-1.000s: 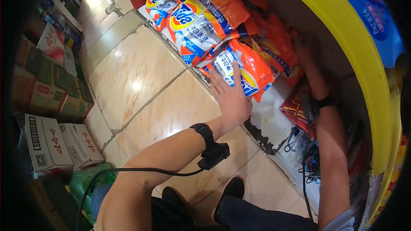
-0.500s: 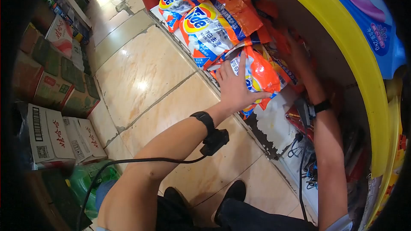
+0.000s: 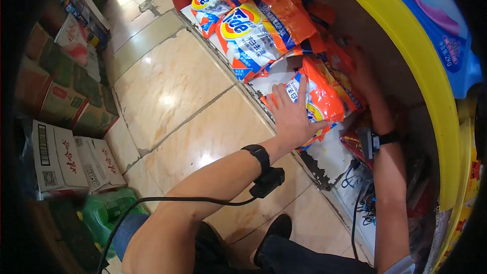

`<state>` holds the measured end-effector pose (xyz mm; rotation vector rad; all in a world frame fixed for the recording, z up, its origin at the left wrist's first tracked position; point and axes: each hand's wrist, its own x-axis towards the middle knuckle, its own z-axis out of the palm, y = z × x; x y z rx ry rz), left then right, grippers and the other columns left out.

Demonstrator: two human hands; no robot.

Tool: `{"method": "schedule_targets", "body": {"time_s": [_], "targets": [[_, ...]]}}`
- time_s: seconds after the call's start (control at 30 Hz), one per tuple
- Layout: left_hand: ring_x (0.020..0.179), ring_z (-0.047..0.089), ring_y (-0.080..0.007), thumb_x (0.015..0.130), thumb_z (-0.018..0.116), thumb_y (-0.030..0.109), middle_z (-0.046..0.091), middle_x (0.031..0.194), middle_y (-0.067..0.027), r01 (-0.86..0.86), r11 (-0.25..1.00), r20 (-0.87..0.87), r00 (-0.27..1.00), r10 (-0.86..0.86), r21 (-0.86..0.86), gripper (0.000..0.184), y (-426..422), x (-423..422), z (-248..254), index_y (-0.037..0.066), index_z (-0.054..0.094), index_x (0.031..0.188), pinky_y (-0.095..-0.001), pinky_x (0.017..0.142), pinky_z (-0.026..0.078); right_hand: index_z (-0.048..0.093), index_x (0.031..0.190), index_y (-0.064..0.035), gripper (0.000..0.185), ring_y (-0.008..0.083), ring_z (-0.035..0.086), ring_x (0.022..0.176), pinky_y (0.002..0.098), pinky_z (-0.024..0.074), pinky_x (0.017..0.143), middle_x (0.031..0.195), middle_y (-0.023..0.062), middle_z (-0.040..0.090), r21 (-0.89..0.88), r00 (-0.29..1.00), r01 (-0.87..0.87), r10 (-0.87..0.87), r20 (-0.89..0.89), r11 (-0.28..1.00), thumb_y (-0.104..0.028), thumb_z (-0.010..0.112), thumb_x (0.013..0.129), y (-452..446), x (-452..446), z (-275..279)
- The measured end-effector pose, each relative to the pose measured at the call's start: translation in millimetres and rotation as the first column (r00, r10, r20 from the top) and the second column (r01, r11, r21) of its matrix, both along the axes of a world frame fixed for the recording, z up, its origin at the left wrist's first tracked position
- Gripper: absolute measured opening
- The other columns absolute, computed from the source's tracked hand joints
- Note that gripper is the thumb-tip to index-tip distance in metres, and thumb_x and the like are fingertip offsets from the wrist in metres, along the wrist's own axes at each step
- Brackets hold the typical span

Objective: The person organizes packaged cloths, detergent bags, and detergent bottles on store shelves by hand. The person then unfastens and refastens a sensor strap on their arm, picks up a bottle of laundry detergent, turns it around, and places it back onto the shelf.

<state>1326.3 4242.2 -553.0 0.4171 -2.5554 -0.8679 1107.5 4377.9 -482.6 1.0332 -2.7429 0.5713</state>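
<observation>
My left hand (image 3: 293, 119) lies spread, fingers apart, on the front of an orange and white Tide bag (image 3: 324, 99) at the shelf's edge. Behind the bags, in shadow, my right hand (image 3: 360, 71) reaches in beside an orange bag (image 3: 340, 53); its fingers are too dark to make out. A larger Tide bag (image 3: 248, 40) leans farther back, with a white gap of shelf between it and the bag under my left hand. Another Tide bag (image 3: 207, 1) stands at the far end.
A yellow curved rim (image 3: 431, 66) arches over the shelf at the right, with a blue package (image 3: 451, 30) beyond. White cartons (image 3: 58, 160), printed boxes (image 3: 61, 96) and green bottles (image 3: 109, 210) line the left. Red goods (image 3: 355, 139) and cables lie near my right wrist.
The bag under my left hand has shifted right, away from the larger Tide bag, and white shelf now shows between them. My left hand has moved along with it.
</observation>
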Motion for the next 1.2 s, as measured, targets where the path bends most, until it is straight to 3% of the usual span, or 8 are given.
{"method": "schedule_targets", "body": {"time_s": [0.13, 0.27, 0.37, 0.6, 0.8, 0.9, 1.0, 1.2], "targets": [[0.132, 0.027, -0.0499, 0.062, 0.081, 0.068, 0.028, 0.139, -0.0351, 0.057, 0.997, -0.175, 0.983, -0.046, 0.059, 0.128, -14, 2, 8, 0.007, 0.017, 0.155, -0.0604, 0.108, 0.020, 0.050, 0.136, -0.0033, 0.068, 0.0336, 0.061, 0.118, 0.0406, 0.0468, 0.100, 0.122, 0.0206, 0.065, -0.220, 0.976, 0.206, -0.183, 0.122, 0.953, -0.023, 0.081, 0.078, -63, 49, 49], [0.136, 0.024, -0.0523, 0.075, 0.074, 0.064, 0.024, 0.145, -0.0382, -0.056, 0.998, -0.342, 0.939, 0.044, -0.026, 0.114, -58, -21, -3, 0.005, 0.017, 0.154, -0.0593, 0.112, 0.018, 0.049, 0.135, -0.0004, 0.071, 0.0350, 0.060, 0.119, 0.0417, 0.0468, 0.100, 0.123, 0.0235, 0.063, -0.245, 0.995, 0.091, -0.081, 0.052, 0.965, -0.020, 0.081, 0.075, -109, 54, 24], [0.145, 0.010, -0.0539, 0.083, 0.064, 0.063, 0.009, 0.154, -0.0378, -0.285, 0.956, -0.153, 0.950, 0.271, -0.073, 0.106, -101, -40, -14, 0.006, 0.014, 0.157, -0.0595, 0.117, 0.012, 0.047, 0.136, 0.0005, 0.073, 0.0407, 0.060, 0.117, 0.0453, 0.0480, 0.098, 0.122, 0.0276, 0.062, -0.144, 0.999, -0.045, 0.042, -0.027, 0.989, -0.014, 0.080, 0.073, -127, 23, -3], [0.145, 0.006, -0.0571, 0.083, 0.063, 0.064, 0.002, 0.155, -0.0405, -0.175, 0.982, -0.043, 0.984, 0.173, -0.064, 0.101, -105, -45, -23, 0.014, 0.018, 0.158, -0.0558, 0.119, 0.013, 0.046, 0.137, -0.0028, 0.065, 0.0450, 0.063, 0.105, 0.0491, 0.0508, 0.090, 0.113, 0.0273, 0.066, -0.172, 0.975, -0.030, -0.009, -0.222, 0.985, -0.004, 0.069, 0.077, -137, 8, -16], [0.145, 0.007, -0.0561, 0.082, 0.067, 0.058, 0.003, 0.155, -0.0408, -0.113, 0.994, -0.081, 0.990, 0.113, 0.003, 0.105, -108, -43, -31, -0.002, 0.019, 0.154, -0.0549, 0.119, 0.013, 0.046, 0.134, -0.0031, 0.058, 0.0414, 0.067, 0.080, 0.0495, 0.0546, 0.065, 0.090, 0.0270, 0.066, -0.187, 0.998, 0.042, -0.051, -0.043, 0.981, -0.004, 0.063, 0.079, -164, 97, 3], [0.145, 0.012, -0.0542, 0.082, 0.070, 0.043, 0.011, 0.155, -0.0374, -0.113, 0.904, -0.041, 0.994, 0.105, -0.413, 0.103, -116, -55, -48, 0.000, 0.012, 0.155, -0.0538, 0.120, 0.014, 0.049, 0.130, 0.0018, 0.052, 0.0387, 0.067, 0.084, 0.0479, 0.0523, 0.070, 0.093, 0.0230, 0.067, -0.121, 0.951, -0.054, 0.014, -0.309, 0.991, -0.007, 0.065, 0.081, -182, 126, -23], [0.144, 0.015, -0.0541, 0.083, 0.070, 0.036, 0.014, 0.155, -0.0362, -0.124, 0.984, -0.201, 0.975, 0.097, -0.130, 0.098, -111, -53, -40, 0.002, 0.013, 0.155, -0.0542, 0.119, 0.016, 0.052, 0.126, 0.0029, 0.046, 0.0361, 0.065, 0.091, 0.0448, 0.0494, 0.078, 0.098, 0.0208, 0.065, -0.125, 0.924, -0.129, 0.074, -0.376, 0.984, -0.012, 0.065, 0.084, -174, 132, -26], [0.142, 0.019, -0.0538, 0.083, 0.072, 0.029, 0.016, 0.153, -0.0363, -0.245, 0.969, -0.102, 0.965, 0.240, -0.038, 0.089, -100, -49, -25, 0.005, 0.023, 0.154, -0.0529, 0.118, 0.019, 0.057, 0.126, -0.0063, 0.041, 0.0361, 0.058, 0.108, 0.0462, 0.0464, 0.085, 0.121, 0.0218, 0.053, -0.093, 0.934, -0.090, 0.052, -0.353, 0.992, -0.011, 0.061, 0.085, -143, 126, 2]]}}
